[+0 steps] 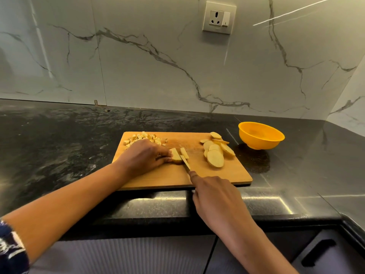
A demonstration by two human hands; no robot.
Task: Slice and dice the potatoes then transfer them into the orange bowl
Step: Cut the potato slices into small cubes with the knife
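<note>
A wooden cutting board (227, 175) lies on the black counter. My left hand (144, 157) pins a stack of potato slices (175, 155) near the board's middle. My right hand (213, 192) grips a knife (185, 163) whose blade cuts into that stack; a cut strip (184, 152) lies just right of the blade. A pile of round potato slices (215, 153) sits on the board's right side. Diced potato cubes (146, 138) are heaped at the board's far left corner, partly hidden behind my left hand. The orange bowl (260, 135) stands empty to the right of the board.
A marble-patterned wall with a socket (219, 17) rises behind the counter. The counter's front edge (177, 220) runs below the board, with cabinet doors underneath. The wall turns a corner at the far right.
</note>
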